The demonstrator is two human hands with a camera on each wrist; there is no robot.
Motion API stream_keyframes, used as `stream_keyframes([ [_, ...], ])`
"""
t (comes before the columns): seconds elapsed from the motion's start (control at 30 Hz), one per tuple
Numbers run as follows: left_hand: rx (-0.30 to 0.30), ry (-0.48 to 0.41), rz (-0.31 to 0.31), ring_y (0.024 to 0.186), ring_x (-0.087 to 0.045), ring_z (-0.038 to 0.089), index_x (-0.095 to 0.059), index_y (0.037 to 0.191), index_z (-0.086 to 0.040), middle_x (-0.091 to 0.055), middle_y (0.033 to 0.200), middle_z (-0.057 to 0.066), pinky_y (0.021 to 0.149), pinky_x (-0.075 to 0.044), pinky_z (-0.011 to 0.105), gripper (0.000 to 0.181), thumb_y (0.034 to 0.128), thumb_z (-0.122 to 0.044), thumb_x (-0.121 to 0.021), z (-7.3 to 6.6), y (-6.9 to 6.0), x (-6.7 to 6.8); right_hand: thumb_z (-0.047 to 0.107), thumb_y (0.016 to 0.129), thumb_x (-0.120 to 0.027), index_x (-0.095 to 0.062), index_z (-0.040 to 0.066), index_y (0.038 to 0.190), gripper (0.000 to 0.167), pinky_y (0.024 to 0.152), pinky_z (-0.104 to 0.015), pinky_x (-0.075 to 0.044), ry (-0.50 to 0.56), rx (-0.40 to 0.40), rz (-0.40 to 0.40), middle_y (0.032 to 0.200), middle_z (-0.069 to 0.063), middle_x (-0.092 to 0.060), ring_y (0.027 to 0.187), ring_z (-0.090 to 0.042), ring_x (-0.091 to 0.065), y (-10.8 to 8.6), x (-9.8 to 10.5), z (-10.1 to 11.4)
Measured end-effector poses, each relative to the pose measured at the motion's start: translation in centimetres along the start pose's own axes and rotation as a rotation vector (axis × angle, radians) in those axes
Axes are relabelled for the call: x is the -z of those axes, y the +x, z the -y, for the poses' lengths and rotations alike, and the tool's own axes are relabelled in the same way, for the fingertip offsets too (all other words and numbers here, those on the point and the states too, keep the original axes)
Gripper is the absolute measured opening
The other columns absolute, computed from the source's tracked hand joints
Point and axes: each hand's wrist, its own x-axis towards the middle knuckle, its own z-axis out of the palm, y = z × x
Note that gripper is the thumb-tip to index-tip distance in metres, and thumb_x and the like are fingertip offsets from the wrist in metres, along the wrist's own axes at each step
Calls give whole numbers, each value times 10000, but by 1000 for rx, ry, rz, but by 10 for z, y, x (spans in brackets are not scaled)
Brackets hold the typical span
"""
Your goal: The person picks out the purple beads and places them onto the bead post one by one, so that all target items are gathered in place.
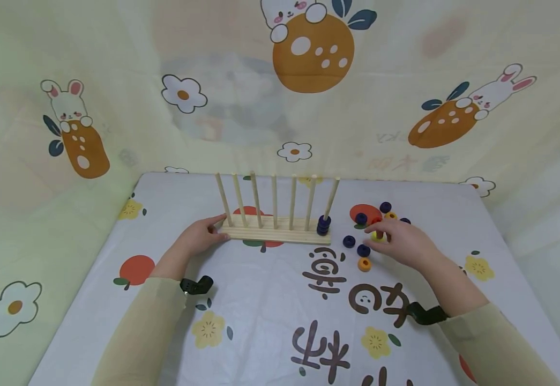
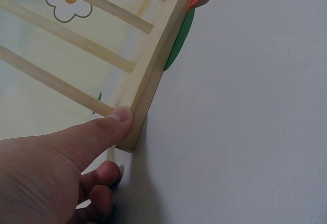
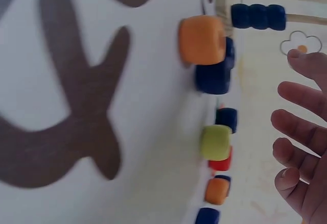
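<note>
A wooden peg rack [image 1: 275, 235] stands upright on the table, with several pegs in a row along its base. On its rightmost peg, three dark blue beads [image 3: 258, 17] are stacked. My left hand [image 1: 198, 238] grips the left end of the base, its thumb [image 2: 120, 117] pressing on the wood; the fingertips behind are partly hidden. Over the loose beads at right hovers my right hand [image 1: 405, 244], fingers spread and holding nothing. Beneath it lie a yellow-green bead [image 3: 215, 142] and a red bead [image 3: 228, 161]. An orange bead [image 1: 364, 264] sits nearest me, by two dark blue beads [image 1: 349, 242].
More loose beads lie farther back, including a dark blue bead [image 1: 385, 207] and an orange bead [image 3: 217, 191]. A printed white cloth [image 1: 251, 321] covers the table. Behind it hangs a patterned curtain [image 1: 231, 118].
</note>
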Motion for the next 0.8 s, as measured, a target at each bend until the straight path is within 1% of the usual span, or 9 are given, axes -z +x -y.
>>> stream_keyframes([
  [0.17,4,-1,-3,868,-494,225,-404,1529,-267,-539,951,82,733,-389,363,696,915,-376,-714,0,1,-1,350,896,-730,-721,128,1147,335,688,-364,-461,-7,-6,40,900,3,-626,788,-191,-531,-2,-9,-8],
  [0.47,-1,-13,-1,871,-492,224,-405,1527,-275,-539,955,79,735,-386,363,697,912,-383,-715,2,2,-1,327,884,-751,-727,139,1156,332,705,-363,-473,-15,9,65,910,15,-624,800,-173,-536,-2,-17,-16],
  [0.57,1,-20,3,872,-491,227,-407,1526,-274,-536,955,80,733,-384,364,695,912,-380,-715,2,2,-1,307,884,-752,-731,148,1157,316,719,-368,-479,-21,15,76,915,21,-627,809,-171,-540,-1,-19,-18],
  [0.8,-12,-2,-5,863,-492,221,-408,1526,-271,-541,949,75,730,-387,361,691,915,-386,-709,3,2,-1,242,881,-755,-732,155,1166,298,741,-392,-490,-17,15,115,923,20,-638,808,-174,-544,2,-19,-16],
])
